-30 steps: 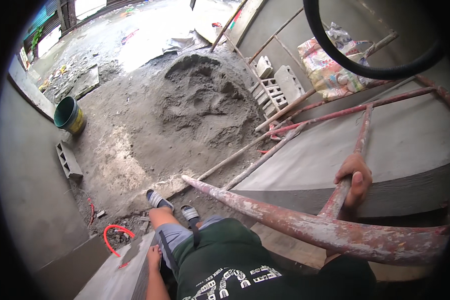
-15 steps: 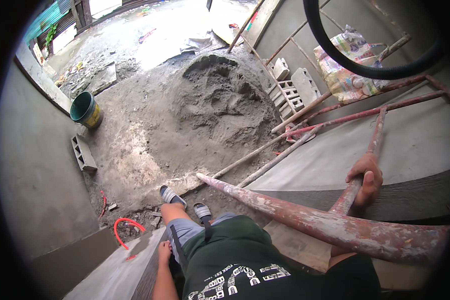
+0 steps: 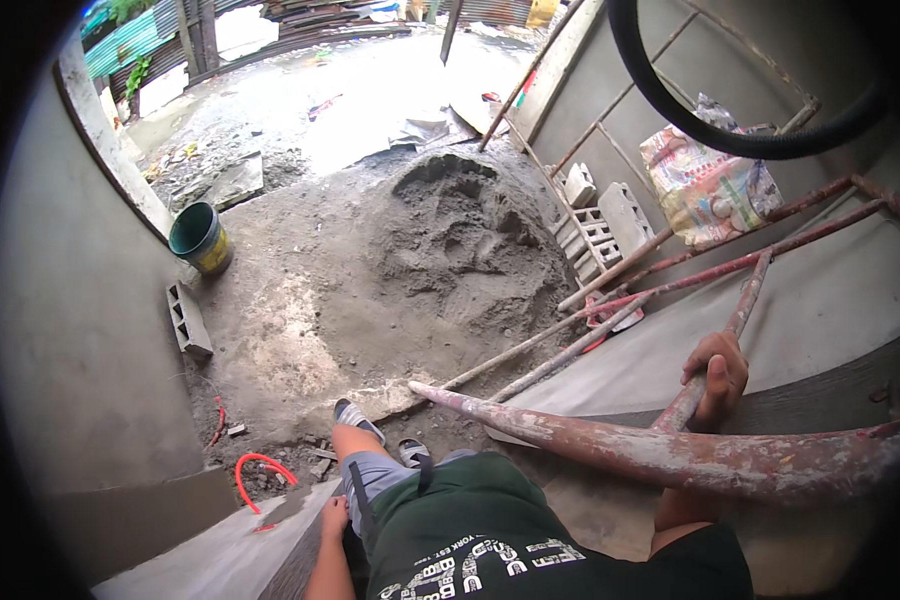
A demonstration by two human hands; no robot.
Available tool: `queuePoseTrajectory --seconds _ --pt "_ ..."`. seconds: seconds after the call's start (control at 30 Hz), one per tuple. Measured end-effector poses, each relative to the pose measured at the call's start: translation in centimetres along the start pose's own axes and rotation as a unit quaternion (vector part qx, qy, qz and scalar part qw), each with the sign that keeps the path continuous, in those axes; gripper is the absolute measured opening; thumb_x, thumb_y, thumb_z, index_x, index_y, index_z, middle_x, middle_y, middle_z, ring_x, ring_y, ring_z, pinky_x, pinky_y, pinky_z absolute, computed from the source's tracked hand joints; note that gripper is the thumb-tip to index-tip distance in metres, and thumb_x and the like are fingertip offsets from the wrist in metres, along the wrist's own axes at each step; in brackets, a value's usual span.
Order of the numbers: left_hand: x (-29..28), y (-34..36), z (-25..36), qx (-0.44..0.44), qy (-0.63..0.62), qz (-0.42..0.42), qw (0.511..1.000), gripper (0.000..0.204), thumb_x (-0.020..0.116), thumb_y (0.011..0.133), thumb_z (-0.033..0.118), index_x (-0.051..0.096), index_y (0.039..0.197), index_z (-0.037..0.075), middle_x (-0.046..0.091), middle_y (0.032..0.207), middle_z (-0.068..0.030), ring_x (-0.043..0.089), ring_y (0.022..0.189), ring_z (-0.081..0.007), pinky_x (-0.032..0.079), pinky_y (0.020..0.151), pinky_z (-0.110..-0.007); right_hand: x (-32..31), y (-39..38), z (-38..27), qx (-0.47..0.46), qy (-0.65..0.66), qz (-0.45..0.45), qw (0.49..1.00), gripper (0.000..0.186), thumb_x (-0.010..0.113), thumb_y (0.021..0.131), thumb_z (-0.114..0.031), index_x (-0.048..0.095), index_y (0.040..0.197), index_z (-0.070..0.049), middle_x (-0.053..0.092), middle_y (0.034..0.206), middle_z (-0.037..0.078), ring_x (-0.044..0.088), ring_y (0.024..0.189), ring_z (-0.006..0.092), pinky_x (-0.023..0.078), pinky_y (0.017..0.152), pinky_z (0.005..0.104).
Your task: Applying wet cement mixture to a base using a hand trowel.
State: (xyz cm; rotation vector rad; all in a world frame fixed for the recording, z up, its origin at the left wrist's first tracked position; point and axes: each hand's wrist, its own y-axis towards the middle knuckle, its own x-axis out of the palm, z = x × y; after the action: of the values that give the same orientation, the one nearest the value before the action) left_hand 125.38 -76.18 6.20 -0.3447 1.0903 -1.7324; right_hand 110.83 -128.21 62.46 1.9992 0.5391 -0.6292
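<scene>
My right hand (image 3: 718, 375) is closed around a thin, paint-worn red brace of a metal scaffold frame (image 3: 746, 300). Below that grip, the brace joins a thick red pipe (image 3: 610, 440) with flaking whitish paint, which crosses in front of my body. On the other side, my left hand (image 3: 336, 516) hangs low beside my grey shorts, next to my thigh. Its fingers are small and foreshortened, so their closing cannot be made out, and nothing shows in it. My feet in striped slide sandals (image 3: 360, 420) stand near the edge of a concrete slab.
A heap of wet grey mortar (image 3: 470, 240) lies ahead on the ground. To the left stand a green-and-yellow bucket (image 3: 200, 240) and a hollow block (image 3: 188, 320), with an orange hose (image 3: 260, 460) nearer. More blocks (image 3: 595, 240) and a printed sack (image 3: 710, 180) are at right, beyond scaffold bars.
The view has tilted up, so the ground and heap sit lower and further right in the picture. My right hand keeps its grip on the brace; my left still hangs by my thigh.
</scene>
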Motion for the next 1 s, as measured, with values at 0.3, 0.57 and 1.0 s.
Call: queuePoseTrajectory --seconds 0.3,0.57,1.0 --pt "-0.9 0.1 -1.1 0.035 0.069 0.001 0.997 0.025 0.059 0.093 0.026 0.063 0.092 0.002 0.058 0.069 -0.0028 0.052 0.055 -0.0129 0.042 0.048 -0.029 0.0 -0.2 -0.3 0.008 0.0 0.01 1.0 0.05 0.04 0.092 -0.041 0.051 0.059 -0.006 0.044 0.048 0.003 0.043 0.054 0.0207 0.034 0.061 0.0339" --pt "-1.2 0.1 -0.3 0.004 0.0 0.006 1.0 0.024 0.06 0.095 0.023 0.062 0.087 0.0 0.063 0.074 -0.0048 0.054 0.058 -0.0107 0.044 0.053 -0.026 0.1 0.0 -0.2 0.015 0.004 0.003 1.0 0.049 0.042 0.092 -0.041 0.052 0.06 -0.006 0.045 0.049 0.005 0.044 0.059 0.0213 0.034 0.061 0.0336" --pt "-1.1 1.5 -2.9 0.024 0.05 0.024 0.998 0.028 0.063 0.092 0.024 0.067 0.087 -0.003 0.067 0.073 -0.0101 0.062 0.064 -0.0158 0.05 0.059 -0.031 -0.1 -0.1 0.1 -0.022 -0.004 0.022 1.0 0.055 0.043 0.093 -0.045 0.053 0.057 -0.005 0.048 0.05 0.006 0.045 0.058 0.0219 0.034 0.06 0.0353"
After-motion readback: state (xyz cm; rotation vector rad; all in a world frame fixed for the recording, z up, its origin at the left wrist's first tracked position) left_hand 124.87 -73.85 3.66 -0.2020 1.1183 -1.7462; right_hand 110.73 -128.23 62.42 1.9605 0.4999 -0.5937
